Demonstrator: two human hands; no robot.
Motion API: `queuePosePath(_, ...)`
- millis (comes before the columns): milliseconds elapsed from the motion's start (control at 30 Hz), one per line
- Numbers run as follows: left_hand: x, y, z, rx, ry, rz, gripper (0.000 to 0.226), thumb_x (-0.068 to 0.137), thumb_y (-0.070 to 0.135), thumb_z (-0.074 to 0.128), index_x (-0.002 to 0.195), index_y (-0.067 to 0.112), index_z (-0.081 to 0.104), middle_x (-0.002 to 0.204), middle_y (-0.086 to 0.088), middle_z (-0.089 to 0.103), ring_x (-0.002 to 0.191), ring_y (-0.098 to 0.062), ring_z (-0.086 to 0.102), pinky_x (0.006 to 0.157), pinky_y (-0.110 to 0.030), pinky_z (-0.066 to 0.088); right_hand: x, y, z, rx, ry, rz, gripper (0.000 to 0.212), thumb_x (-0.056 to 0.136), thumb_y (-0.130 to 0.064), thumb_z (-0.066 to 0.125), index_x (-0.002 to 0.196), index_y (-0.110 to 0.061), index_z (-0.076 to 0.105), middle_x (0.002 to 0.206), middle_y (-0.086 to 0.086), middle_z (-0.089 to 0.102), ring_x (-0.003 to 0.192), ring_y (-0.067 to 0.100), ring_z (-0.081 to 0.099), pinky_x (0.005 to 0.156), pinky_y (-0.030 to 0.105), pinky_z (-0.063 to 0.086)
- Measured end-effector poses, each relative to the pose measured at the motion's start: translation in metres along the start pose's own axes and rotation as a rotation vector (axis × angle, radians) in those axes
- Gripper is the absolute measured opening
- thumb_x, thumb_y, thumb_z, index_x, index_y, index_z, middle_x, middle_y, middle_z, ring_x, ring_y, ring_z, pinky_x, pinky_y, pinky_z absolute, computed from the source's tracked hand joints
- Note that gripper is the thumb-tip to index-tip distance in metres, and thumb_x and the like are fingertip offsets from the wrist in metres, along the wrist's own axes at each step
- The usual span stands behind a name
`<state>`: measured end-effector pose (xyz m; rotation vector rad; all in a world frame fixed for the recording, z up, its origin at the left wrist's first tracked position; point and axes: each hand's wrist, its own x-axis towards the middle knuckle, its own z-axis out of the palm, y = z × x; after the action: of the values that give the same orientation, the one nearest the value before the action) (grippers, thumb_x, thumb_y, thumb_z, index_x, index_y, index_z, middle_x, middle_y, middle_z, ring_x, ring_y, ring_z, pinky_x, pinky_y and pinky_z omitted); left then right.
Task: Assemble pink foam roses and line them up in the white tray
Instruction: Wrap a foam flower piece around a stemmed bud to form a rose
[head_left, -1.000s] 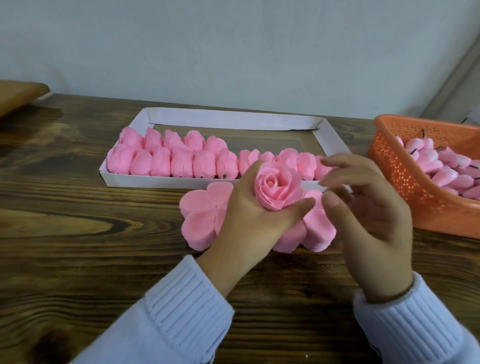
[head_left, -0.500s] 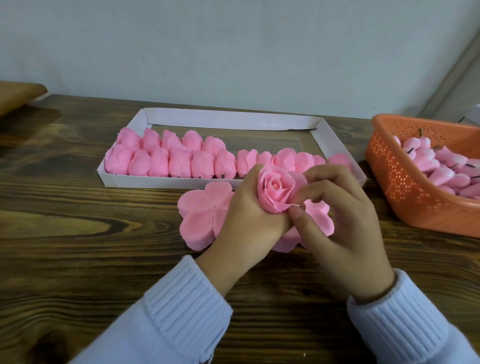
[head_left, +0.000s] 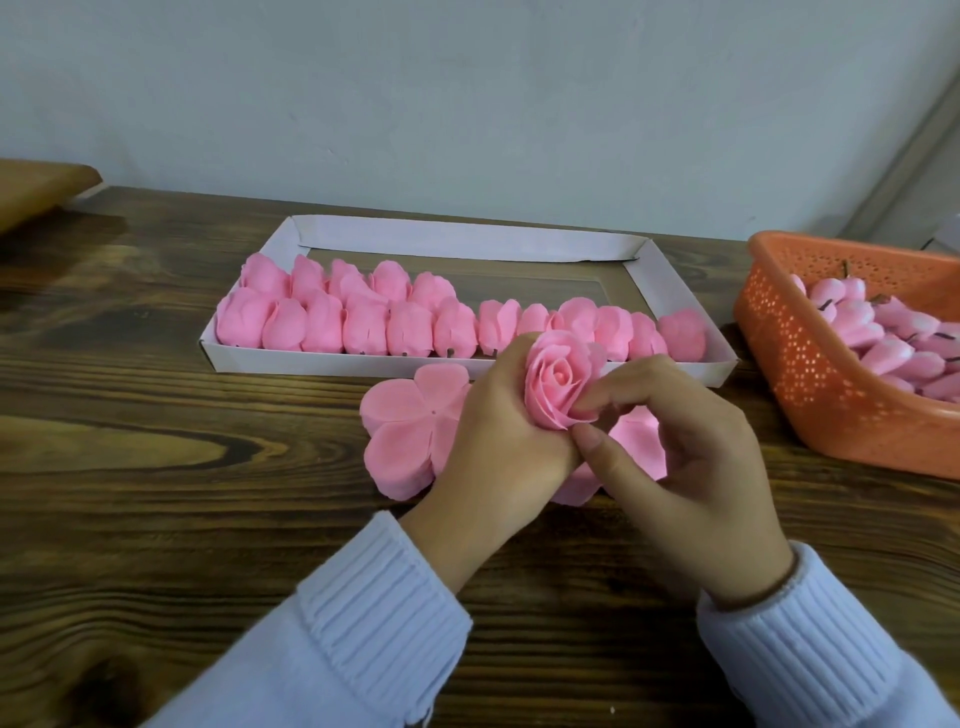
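Your right hand (head_left: 691, 467) has come in from the open hover it held a second ago. Its thumb and forefinger now pinch an outer petal at the lower right edge of the pink foam rose (head_left: 558, 387), and the other fingers arch loosely above. Your left hand (head_left: 498, 431) cups the rose from the left and below, fingers curled round its base, bloom facing up towards you. Both wrists come out of pale blue ribbed sleeves (head_left: 363, 623) and hover just over the table.

You hold one rose. Two flat pink foam petal stacks (head_left: 410, 431) lie on the table, one just left of your left hand and one mostly hidden under both hands. Just beyond your knuckles sits the white cardboard tray (head_left: 467, 241). The finished pink roses (head_left: 363, 327) in it lie on their sides in two rows: five in the far row at the left, and about twelve in the near row, a few of them partly hidden behind the rose you hold. Well to the right of your right hand stands one orange perforated plastic basket (head_left: 810, 374) heaped with pink foam buds (head_left: 883, 332), too piled up to count.

Everything rests on a dark, grainy wooden table (head_left: 156, 467) against a plain pale wall (head_left: 467, 104).
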<state>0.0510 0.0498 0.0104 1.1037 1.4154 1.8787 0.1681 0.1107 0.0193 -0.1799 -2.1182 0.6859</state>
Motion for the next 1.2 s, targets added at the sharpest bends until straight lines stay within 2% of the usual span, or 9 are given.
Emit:
queuePosePath(267, 0.001, -0.004, 0.001, 0.021, -0.015, -0.011, 0.042, 0.048, 0.035, 0.068, 0.089, 0.024, 0.064, 0.074, 0.01, 0.065, 0.075, -0.009, 0.062, 0.074, -0.036, 0.055, 0.001, -0.002, -0.001, -0.063, -0.029, 0.017, 0.014, 0.079, -0.016, 0.056, 0.087, -0.009, 0.066, 0.084, -0.001, 0.063, 0.083, 0.019, 0.059, 0.076, 0.026, 0.044)
queuePosePath(467, 0.0, -0.003, 0.0, 0.009, -0.02, -0.023, 0.043, 0.055, 0.012, 0.073, 0.094, 0.027, 0.064, 0.087, 0.003, 0.069, 0.089, -0.018, 0.068, 0.082, -0.051, 0.057, 0.001, 0.0, -0.004, -0.018, -0.017, 0.037, 0.012, 0.076, -0.016, 0.058, 0.077, -0.005, 0.062, 0.08, 0.004, 0.062, 0.082, 0.026, 0.06, 0.074, 0.038, 0.048)
queuePosePath(667, -0.003, -0.002, -0.003, 0.059, -0.087, 0.002, 0.042, 0.061, 0.016, 0.078, 0.095, 0.034, 0.062, 0.086, 0.009, 0.067, 0.086, -0.009, 0.065, 0.08, -0.038, 0.058, -0.001, 0.003, -0.006, 0.12, -0.03, 0.121, 0.01, 0.076, -0.015, 0.058, 0.082, -0.008, 0.062, 0.083, 0.006, 0.063, 0.081, 0.023, 0.062, 0.072, 0.036, 0.049)
queuePosePath(767, -0.004, 0.003, -0.002, 0.053, -0.095, 0.008, 0.039, 0.063, 0.017, 0.079, 0.098, 0.022, 0.063, 0.087, 0.002, 0.068, 0.086, -0.014, 0.066, 0.08, -0.038, 0.057, -0.002, 0.003, -0.004, 0.198, -0.008, 0.147, 0.015, 0.076, 0.002, 0.056, 0.084, -0.01, 0.062, 0.083, 0.006, 0.065, 0.081, 0.021, 0.063, 0.074, 0.034, 0.049)
queuePosePath(867, -0.005, 0.006, -0.003, 0.025, -0.111, 0.019, 0.027, 0.069, 0.008, 0.08, 0.087, 0.019, 0.062, 0.077, 0.006, 0.066, 0.075, -0.007, 0.063, 0.07, -0.026, 0.051, -0.001, 0.006, -0.001, 0.316, 0.157, 0.277, 0.024, 0.075, 0.008, 0.05, 0.079, -0.014, 0.059, 0.078, -0.004, 0.063, 0.075, 0.012, 0.06, 0.071, 0.024, 0.047)
queuePosePath(933, -0.006, 0.009, -0.004, 0.01, -0.132, 0.035, 0.03, 0.074, -0.003, 0.076, 0.081, 0.022, 0.06, 0.071, 0.012, 0.064, 0.07, -0.002, 0.06, 0.068, -0.02, 0.048, 0.0, 0.009, 0.001, 0.385, 0.194, 0.427, 0.012, 0.079, 0.002, 0.053, 0.079, -0.009, 0.059, 0.076, 0.006, 0.061, 0.074, 0.015, 0.058, 0.068, 0.024, 0.047)
queuePosePath(1033, -0.007, 0.012, -0.004, -0.081, -0.147, 0.074, 0.022, 0.073, 0.002, 0.074, 0.082, 0.017, 0.061, 0.073, 0.008, 0.064, 0.071, -0.009, 0.063, 0.065, -0.026, 0.052, 0.0, 0.01, 0.003, 0.564, 0.082, 0.69, 0.017, 0.091, -0.011, 0.054, 0.092, 0.006, 0.058, 0.078, 0.031, 0.056, 0.066, 0.029, 0.052, 0.056, 0.033, 0.039)
queuePosePath(1133, -0.009, 0.014, -0.006, -0.178, -0.204, 0.039, 0.022, 0.072, 0.019, 0.073, 0.088, 0.012, 0.06, 0.065, 0.0, 0.061, 0.057, -0.023, 0.061, 0.055, -0.035, 0.053, 0.0, 0.004, 0.006, 0.726, -0.071, 0.779, 0.026, 0.085, -0.02, 0.05, 0.077, 0.0, 0.064, 0.056, 0.014, 0.056, 0.044, 0.015, 0.048, 0.037, 0.019, 0.027)
queuePosePath(1200, -0.011, 0.015, -0.007, -0.219, -0.242, -0.006, 0.022, 0.072, 0.023, 0.071, 0.091, 0.016, 0.061, 0.054, 0.0, 0.057, 0.043, -0.015, 0.057, 0.046, -0.03, 0.052, 0.0, -0.001, 0.007, 0.855, -0.139, 0.808, 0.028, 0.084, -0.017, 0.048, 0.062, -0.009, 0.064, 0.049, 0.006, 0.055, 0.035, 0.009, 0.043, 0.033, 0.013, 0.02)
